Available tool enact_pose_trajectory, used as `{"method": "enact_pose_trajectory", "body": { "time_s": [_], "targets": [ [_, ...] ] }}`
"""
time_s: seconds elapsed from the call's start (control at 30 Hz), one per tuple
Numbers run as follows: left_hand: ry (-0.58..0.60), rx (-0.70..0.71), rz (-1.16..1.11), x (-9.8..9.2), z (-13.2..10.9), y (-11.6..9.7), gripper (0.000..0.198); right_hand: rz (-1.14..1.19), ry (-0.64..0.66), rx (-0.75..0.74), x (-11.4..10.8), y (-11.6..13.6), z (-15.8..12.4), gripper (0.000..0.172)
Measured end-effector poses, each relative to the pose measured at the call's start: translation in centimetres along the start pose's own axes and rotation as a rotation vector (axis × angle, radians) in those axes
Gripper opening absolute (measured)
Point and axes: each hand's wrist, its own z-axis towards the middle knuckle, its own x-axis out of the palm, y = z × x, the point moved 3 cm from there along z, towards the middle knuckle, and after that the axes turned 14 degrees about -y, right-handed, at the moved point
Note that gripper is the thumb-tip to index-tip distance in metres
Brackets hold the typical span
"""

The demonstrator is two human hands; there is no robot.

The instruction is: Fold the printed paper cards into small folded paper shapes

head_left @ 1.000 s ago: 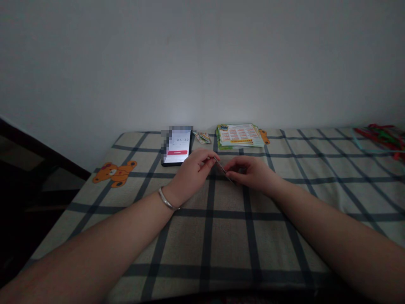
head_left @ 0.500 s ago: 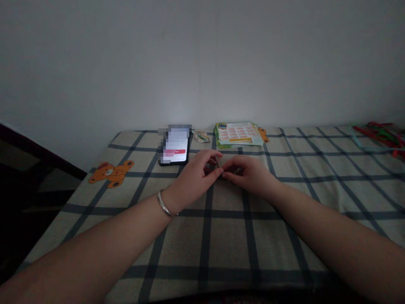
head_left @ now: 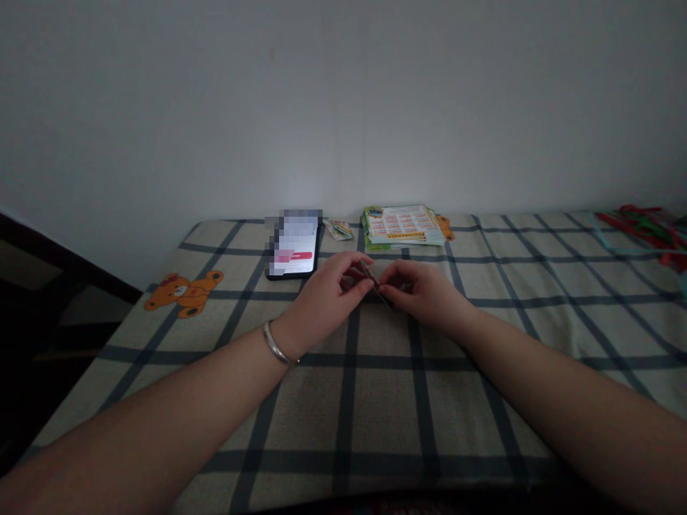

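Over the middle of the checked tablecloth, my left hand (head_left: pixel 335 286) and my right hand (head_left: pixel 424 292) meet, fingertips pinched together. Between them is a thin piece of paper (head_left: pixel 368 272), seen nearly edge-on as a slanting line, so its face cannot be read. My left thumb and fingers grip its upper part. The right thumb and forefinger close on it from the other side. A silver bangle (head_left: pixel 276 345) circles my left wrist. Just beyond the hands lie a small printed paper piece (head_left: pixel 339 229) and a stack of printed sheets (head_left: pixel 403 226).
A lit phone (head_left: pixel 295 247) rests left of the papers, its screen partly blurred out. Bear pictures (head_left: pixel 185 293) decorate the cloth. Red and green strips (head_left: pixel 647 227) lie in a heap at the far right. A pale wall (head_left: pixel 343 107) rises behind the table.
The paper between my hands has turned, and a longer slanting edge of it now shows below the fingertips. Both hands stay in nearly the same place. The view has shifted slightly.
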Motion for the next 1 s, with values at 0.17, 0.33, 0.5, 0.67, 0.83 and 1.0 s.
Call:
{"method": "enact_pose_trajectory", "body": {
  "time_s": [0.17,0.33,0.5,0.67,0.83,1.0],
  "targets": [
    [-0.015,0.032,0.088,-0.1,-0.1,-0.1,0.024,-0.069,-0.030,-0.028,0.0,0.6,0.0,0.007],
    [0.002,0.209,0.216,-0.3,-0.3,-0.9,0.029,-0.108,-0.087,-0.073,-0.1,0.5,-0.1,0.008],
    [-0.010,0.182,0.072,-0.2,-0.2,-0.7,0.045,-0.003,-0.113,-0.070,-0.1,0.3,0.0,0.008],
    [-0.055,0.168,0.003,-0.3,0.0,-0.1,0.046,0.174,-0.089,0.055,0.2,-0.4,0.2,0.005],
    [0.022,0.176,0.057,-0.1,0.0,0.1,0.049,0.190,-0.091,0.080,0.4,-1.1,0.3,0.012],
    [0.054,0.167,0.034,-0.1,0.0,-0.1,0.047,0.116,-0.103,0.013,0.2,-0.7,0.2,0.010]
  ]
}}
